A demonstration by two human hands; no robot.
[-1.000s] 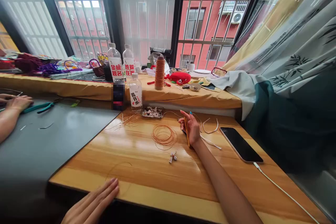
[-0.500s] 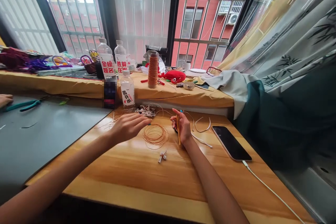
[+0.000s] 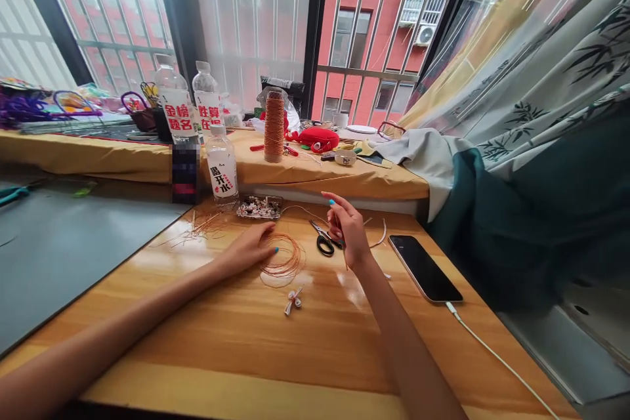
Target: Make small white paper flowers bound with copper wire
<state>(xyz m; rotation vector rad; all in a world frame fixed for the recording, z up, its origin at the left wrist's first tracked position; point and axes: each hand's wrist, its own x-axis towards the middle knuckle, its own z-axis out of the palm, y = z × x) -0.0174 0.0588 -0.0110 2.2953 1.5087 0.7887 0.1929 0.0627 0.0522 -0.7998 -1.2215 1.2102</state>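
Note:
On the wooden table, a loose coil of thin orange cord [image 3: 290, 261] lies with my left hand [image 3: 250, 251] at its left edge. That hand's thumb and fingers are apart, the thumb touching or nearly touching the strands. My right hand [image 3: 350, 226] is raised to the right of the coil, index finger pointing up and left, the other fingers curled. A thin orange strip [image 3: 346, 260] shows below its palm, held there and mostly hidden. Scissors with black handles [image 3: 325, 245] lie between the hands. A small knotted white cord [image 3: 293, 302] sits in front of the coil.
A clear tray of small pieces [image 3: 259, 207] and a water bottle [image 3: 221, 167] stand behind the coil. Cord scraps [image 3: 204, 224] lie left. A phone [image 3: 424, 268] with a charging cable is at right. On the ledge stands a spool of orange cord [image 3: 274, 128].
My left hand has lowered to the coil's left edge. My right hand has turned, uncovering the scissors, and less of the orange strip shows. The camera view has shifted slightly right.

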